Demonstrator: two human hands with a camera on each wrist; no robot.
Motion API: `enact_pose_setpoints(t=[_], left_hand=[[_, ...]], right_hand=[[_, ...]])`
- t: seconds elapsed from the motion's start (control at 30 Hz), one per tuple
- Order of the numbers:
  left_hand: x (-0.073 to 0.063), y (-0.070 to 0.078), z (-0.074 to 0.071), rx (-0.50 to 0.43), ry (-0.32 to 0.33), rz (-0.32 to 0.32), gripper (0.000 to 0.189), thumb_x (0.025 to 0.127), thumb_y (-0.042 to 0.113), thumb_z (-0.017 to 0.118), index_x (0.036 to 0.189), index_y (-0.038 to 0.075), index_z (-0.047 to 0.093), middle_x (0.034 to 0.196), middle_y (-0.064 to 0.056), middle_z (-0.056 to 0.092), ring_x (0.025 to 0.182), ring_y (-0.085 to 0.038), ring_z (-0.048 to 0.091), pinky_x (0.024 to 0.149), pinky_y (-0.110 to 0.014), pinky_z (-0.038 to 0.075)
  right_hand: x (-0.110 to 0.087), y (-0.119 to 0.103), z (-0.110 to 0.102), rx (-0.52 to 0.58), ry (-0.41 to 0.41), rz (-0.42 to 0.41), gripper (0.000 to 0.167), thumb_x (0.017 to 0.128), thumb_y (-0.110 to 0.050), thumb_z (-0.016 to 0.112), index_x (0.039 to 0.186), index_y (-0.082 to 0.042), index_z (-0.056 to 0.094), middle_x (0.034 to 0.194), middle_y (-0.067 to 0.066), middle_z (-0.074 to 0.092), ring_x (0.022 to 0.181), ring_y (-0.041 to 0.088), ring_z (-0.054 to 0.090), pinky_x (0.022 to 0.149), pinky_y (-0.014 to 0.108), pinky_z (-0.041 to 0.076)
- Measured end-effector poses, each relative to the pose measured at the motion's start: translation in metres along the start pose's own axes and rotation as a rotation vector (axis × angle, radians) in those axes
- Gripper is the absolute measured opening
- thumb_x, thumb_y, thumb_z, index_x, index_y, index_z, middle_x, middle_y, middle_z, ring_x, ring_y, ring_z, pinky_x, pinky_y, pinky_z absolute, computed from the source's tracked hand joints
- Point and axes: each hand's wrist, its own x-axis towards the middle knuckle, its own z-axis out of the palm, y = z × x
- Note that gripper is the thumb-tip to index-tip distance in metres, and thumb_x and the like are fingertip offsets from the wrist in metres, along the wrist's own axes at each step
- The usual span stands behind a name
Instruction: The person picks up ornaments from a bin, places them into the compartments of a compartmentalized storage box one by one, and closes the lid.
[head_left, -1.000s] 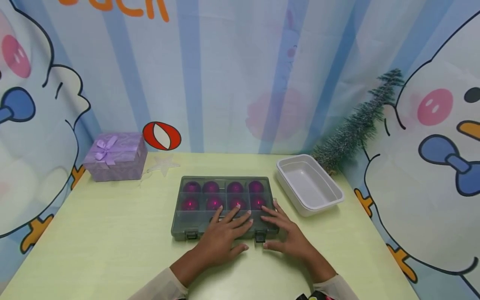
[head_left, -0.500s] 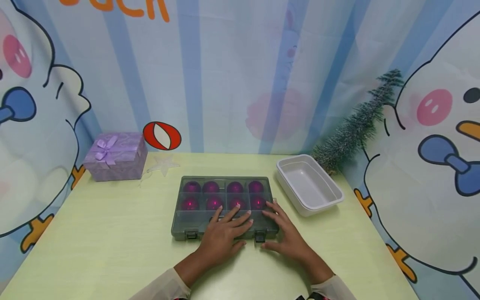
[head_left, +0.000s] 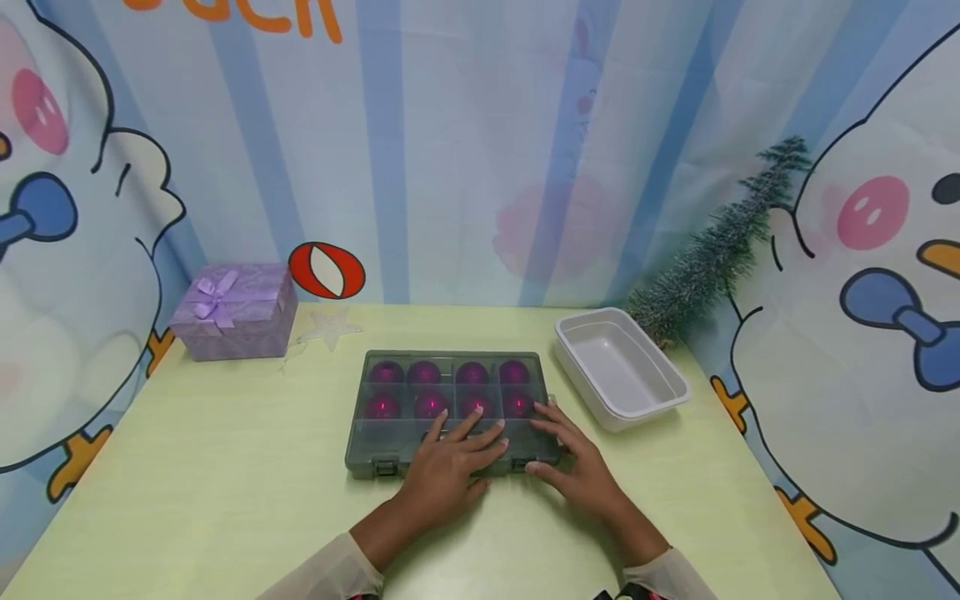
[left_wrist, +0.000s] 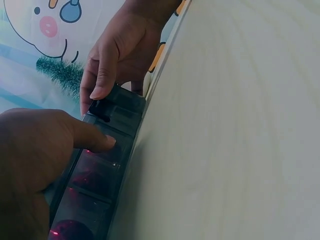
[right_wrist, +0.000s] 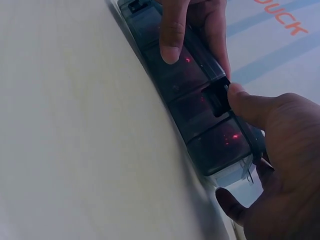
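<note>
A dark, see-through plastic compartment box [head_left: 375,442] with its lid down lies on the table. Several shiny magenta balls [head_left: 386,372] show through the lid in two rows. My left hand [head_left: 442,475] rests on the lid with fingers spread, its thumb [left_wrist: 102,141] at the front side. At the front right corner my right hand [head_left: 588,475] grips the box, fingers on the lid and right side, thumb pressing the right front latch [right_wrist: 218,98]. The left front latch [head_left: 386,468] lies flat against the box. The front compartments are partly hidden under my left hand.
A white plastic tub [head_left: 622,367] stands just right of the box, with a small artificial pine tree [head_left: 712,250] behind it. Back left are a purple gift box [head_left: 236,312] with a bow and a pale star [head_left: 330,327]. A printed curtain [head_left: 465,150] borders the table.
The right front latch, which stuck out earlier, now sits up against the box under my right thumb. That thumb has moved up slightly; my left hand has stayed on the lid.
</note>
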Motion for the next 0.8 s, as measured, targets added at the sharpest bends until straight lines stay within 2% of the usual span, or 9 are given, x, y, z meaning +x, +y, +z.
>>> enact_pose_setpoints(t=[0.23,0.4,0.47,0.53,0.6,0.63,0.7,0.73,0.8], left_hand=[[0.001,0.0,-0.002,-0.014,-0.043,-0.006,0.062,0.094,0.03,0.088,0.152,0.027,0.067,0.166,0.006,0.057,0.161,-0.031,0.046,0.128,-0.073,0.033],[-0.002,-0.002,-0.005,-0.051,-0.067,-0.012,0.063,0.095,0.03,0.087,0.154,0.025,0.065,0.167,0.004,0.055,0.162,-0.032,0.044,0.128,-0.075,0.031],[-0.003,-0.003,-0.007,-0.093,-0.075,-0.019,0.064,0.096,0.032,0.086,0.155,0.022,0.064,0.17,0.001,0.052,0.164,-0.033,0.041,0.129,-0.076,0.027],[-0.005,-0.004,-0.01,-0.16,-0.067,-0.028,0.066,0.097,0.034,0.085,0.156,0.019,0.062,0.173,-0.003,0.048,0.166,-0.034,0.037,0.129,-0.078,0.023],[-0.006,-0.007,-0.015,-0.242,-0.037,-0.039,0.067,0.098,0.035,0.084,0.158,0.016,0.06,0.175,-0.007,0.044,0.167,-0.035,0.034,0.129,-0.082,0.019],[-0.007,-0.008,-0.017,-0.282,-0.009,-0.043,0.068,0.098,0.035,0.083,0.158,0.014,0.059,0.175,-0.01,0.043,0.167,-0.036,0.033,0.128,-0.084,0.017],[-0.01,-0.013,-0.025,-0.343,0.056,-0.056,0.071,0.098,0.035,0.084,0.16,0.014,0.056,0.175,-0.013,0.042,0.167,-0.039,0.033,0.125,-0.087,0.013],[-0.012,-0.017,-0.03,-0.352,0.088,-0.069,0.071,0.098,0.035,0.084,0.161,0.015,0.056,0.176,-0.013,0.042,0.167,-0.04,0.033,0.124,-0.089,0.013],[-0.018,-0.026,-0.041,-0.32,0.151,-0.111,0.074,0.097,0.037,0.084,0.161,0.015,0.056,0.176,-0.013,0.042,0.165,-0.043,0.034,0.121,-0.092,0.013]], right_hand=[[0.001,-0.001,0.005,0.021,0.027,0.046,0.052,0.099,-0.016,0.082,0.148,-0.008,0.065,0.173,0.018,0.044,0.165,0.051,0.027,0.106,0.037,0.053],[0.002,0.0,0.007,0.04,0.029,0.06,0.054,0.097,-0.015,0.083,0.148,-0.009,0.065,0.173,0.018,0.045,0.164,0.049,0.029,0.099,0.032,0.054],[0.002,0.001,0.007,0.043,0.026,0.056,0.057,0.097,-0.014,0.083,0.15,-0.008,0.063,0.173,0.018,0.044,0.165,0.045,0.03,0.098,0.035,0.055],[0.0,0.001,0.005,0.045,0.029,0.051,0.061,0.097,-0.013,0.083,0.153,-0.006,0.06,0.174,0.017,0.043,0.167,0.037,0.031,0.106,0.043,0.054],[-0.001,0.001,0.004,0.048,0.04,0.053,0.065,0.097,-0.014,0.083,0.156,-0.006,0.058,0.175,0.016,0.041,0.169,0.027,0.029,0.117,0.051,0.048],[-0.002,0.001,0.003,0.043,0.048,0.055,0.066,0.097,-0.014,0.083,0.158,-0.006,0.056,0.176,0.015,0.041,0.17,0.02,0.028,0.122,0.052,0.044],[-0.003,-0.001,0.001,0.037,0.061,0.043,0.069,0.097,-0.014,0.083,0.159,-0.005,0.054,0.177,0.014,0.04,0.17,0.014,0.024,0.13,0.044,0.034],[-0.004,-0.002,-0.001,0.026,0.066,0.036,0.07,0.097,-0.014,0.083,0.159,-0.004,0.054,0.177,0.014,0.039,0.171,0.01,0.021,0.133,0.049,0.031],[-0.006,-0.006,-0.003,-0.033,0.071,0.017,0.072,0.097,-0.018,0.082,0.161,-0.005,0.052,0.178,0.013,0.039,0.172,0.018,0.022,0.135,0.053,0.028]])
